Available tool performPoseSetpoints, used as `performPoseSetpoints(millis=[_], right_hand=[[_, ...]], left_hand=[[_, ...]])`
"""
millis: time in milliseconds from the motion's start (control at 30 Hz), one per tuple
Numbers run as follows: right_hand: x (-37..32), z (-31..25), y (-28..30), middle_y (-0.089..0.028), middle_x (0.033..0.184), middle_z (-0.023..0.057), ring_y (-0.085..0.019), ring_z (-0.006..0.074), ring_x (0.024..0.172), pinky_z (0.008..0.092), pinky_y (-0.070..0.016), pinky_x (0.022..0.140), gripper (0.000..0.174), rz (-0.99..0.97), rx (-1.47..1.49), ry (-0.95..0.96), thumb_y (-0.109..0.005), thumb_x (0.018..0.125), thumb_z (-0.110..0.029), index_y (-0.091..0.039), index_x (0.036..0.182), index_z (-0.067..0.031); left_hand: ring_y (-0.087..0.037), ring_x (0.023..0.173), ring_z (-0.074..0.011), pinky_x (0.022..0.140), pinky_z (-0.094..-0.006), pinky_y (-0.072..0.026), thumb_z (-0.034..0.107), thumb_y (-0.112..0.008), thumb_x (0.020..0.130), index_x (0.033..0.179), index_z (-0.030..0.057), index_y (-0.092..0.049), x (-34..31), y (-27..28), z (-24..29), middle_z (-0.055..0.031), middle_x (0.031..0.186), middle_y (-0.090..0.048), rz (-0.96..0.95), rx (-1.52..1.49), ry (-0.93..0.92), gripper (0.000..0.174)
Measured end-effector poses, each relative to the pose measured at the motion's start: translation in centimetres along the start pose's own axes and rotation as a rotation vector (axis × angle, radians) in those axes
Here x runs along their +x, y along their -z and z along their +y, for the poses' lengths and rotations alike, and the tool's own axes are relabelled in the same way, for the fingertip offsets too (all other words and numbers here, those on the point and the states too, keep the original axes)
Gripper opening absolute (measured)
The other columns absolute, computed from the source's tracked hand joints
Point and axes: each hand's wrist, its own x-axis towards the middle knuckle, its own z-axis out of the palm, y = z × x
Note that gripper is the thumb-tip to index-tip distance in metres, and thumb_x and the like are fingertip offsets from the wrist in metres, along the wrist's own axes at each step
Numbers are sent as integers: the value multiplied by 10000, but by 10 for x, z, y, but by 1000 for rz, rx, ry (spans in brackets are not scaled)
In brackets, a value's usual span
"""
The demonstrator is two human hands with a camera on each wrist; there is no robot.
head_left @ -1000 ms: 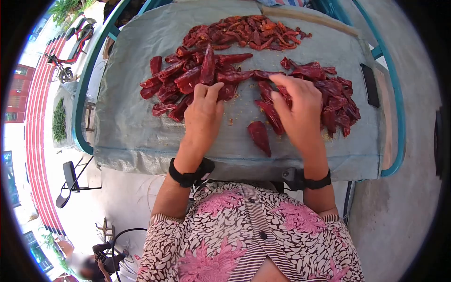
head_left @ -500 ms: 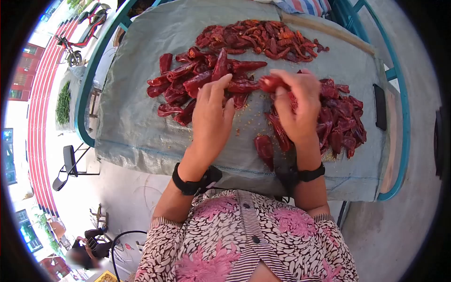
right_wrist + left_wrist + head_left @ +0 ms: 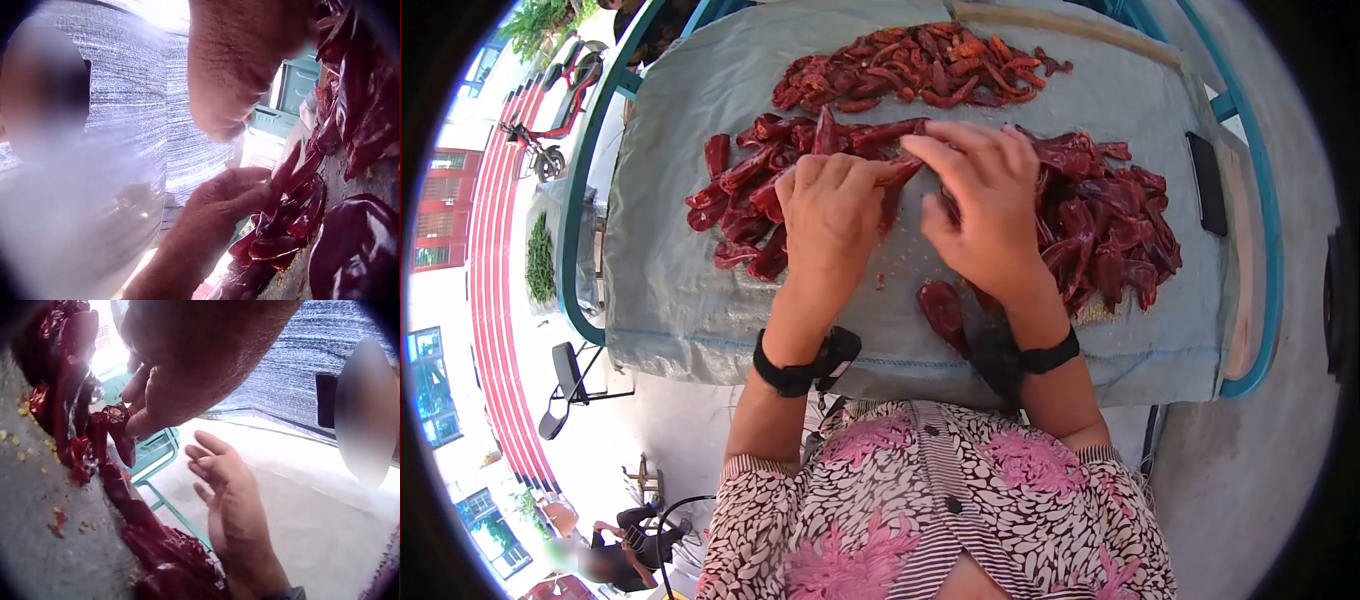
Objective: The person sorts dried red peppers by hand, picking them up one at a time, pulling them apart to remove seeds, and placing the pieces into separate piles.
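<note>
My left hand [image 3: 830, 215] is over the left pile of large dried red chili peppers [image 3: 740, 200]. Its thumb and fingertips pinch one chili pepper [image 3: 284, 174], whose pointed end [image 3: 908, 165] juts toward the other hand. The right hand [image 3: 990, 205] hovers between the two piles, fingers bent and apart, holding nothing; its index fingertip is close to that pepper. Beside it lies the right pile of flattened, glossy chili peppers [image 3: 1110, 230]. A single chili pepper [image 3: 941, 312] rests near the front edge, partly hidden by the dark wrist strap gear.
Smaller, more wrinkled dried peppers [image 3: 920, 68] form a pile at the back. A grey-green sheet [image 3: 675, 290] with scattered seeds covers the table, framed by teal rails [image 3: 1268, 300]. A black phone [image 3: 1206, 184] lies at the right edge. Another person [image 3: 625, 555] sits at lower left.
Half a second ago a red pepper was at my right fingertips; now they are bare. The left hand has gone from loosely spread fingers to pinching a pepper.
</note>
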Motion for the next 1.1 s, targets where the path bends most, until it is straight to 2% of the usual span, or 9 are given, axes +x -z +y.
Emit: performPoseSetpoints(millis=[133, 233, 300, 467, 700, 833, 900, 1000, 1100], right_hand=[[-6, -1, -9, -698, 1156, -31, -586, 233, 1179, 591, -264, 1170, 418, -70, -10, -19, -702, 801, -56, -719, 1190, -208], [-7, 3, -3, -698, 1159, -31, -576, 237, 1201, 588, -261, 1166, 397, 33, -91, -64, -673, 801, -29, -725, 1145, -220], [-7, 10, 0, -698, 1158, -33, -575, 237, 1201, 585, -258, 1165, 385, 197, -166, -94, -654, 801, -12, -730, 1111, -227], [-4, 6, 1, -693, 1153, -31, -587, 243, 1174, 568, -275, 1151, 364, 307, -161, -100, -657, 795, -5, -736, 1072, -227], [-2, -3, -10, -713, 1123, -6, -615, 248, 1127, 568, -320, 1133, 204, 146, 24, -117, -706, 895, -97, -734, 1087, -159], [-12, 2, -16, -736, 1027, -12, -623, 223, 1045, 576, -329, 1135, 164, -74, 41, -28, -752, 922, -231, -724, 1054, -139], [-10, 3, -15, -732, 1024, -12, -621, 229, 1044, 577, -335, 1125, 151, 18, -29, -103, -751, 921, -231, -723, 1043, -146], [-6, 6, -7, -722, 1034, -7, -618, 242, 1043, 575, -341, 1115, 148, 143, -80, -137, -748, 921, -238, -719, 1040, -155], [-3, 7, -6, -707, 1069, 0, -612, 255, 1055, 573, -340, 1110, 159, 166, -48, -130, -745, 919, -253, -716, 1046, -161]], left_hand=[[-591, 961, -268, 880, -389, -476, 6, -739, 867, 1166, 96, -714, -6, 3, 6, -41, 1048, -710, 78, -352, 127, 313], [-601, 968, -282, 866, -405, -509, 0, -750, 867, 1239, 79, -685, -12, -4, 7, -70, 1074, -719, 223, -159, 225, 386], [-602, 1000, -299, 876, -423, -479, 50, -772, 843, 1270, 77, -655, -16, -11, 8, -78, 1047, -708, 78, -74, 218, 443], [-602, 960, -306, 849, -433, -471, 138, -833, 783, 1291, 89, -665, -20, -24, 13, -81, 1010, -706, -198, 219, 178, 536], [-623, 938, -276, 803, -394, -506, 76, -811, 803, 1170, 78, -713, -22, -14, 11, -79, 871, -700, -104, -72, 254, 381], [-614, 931, -302, 823, -409, -491, 92, -783, 840, 1115, 78, -700, -13, -2, 15, -68, 932, -703, -41, -242, 307, 288], [-607, 967, -280, 842, -394, -516, 80, -792, 841, 1140, 73, -717, -6, -5, 6, -72, 996, -719, 64, -153, 227, 308], [-598, 1019, -299, 911, -415, -496, 106, -772, 859, 1171, 76, -705, 10, -7, 0, -73, 1121, -716, 30, 116, 105, 321], [-590, 1051, -311, 931, -426, -477, 98, -746, 853, 1207, 97, -694, 19, -29, -19, -70, 1192, -705, 3, 153, 42, 358]])
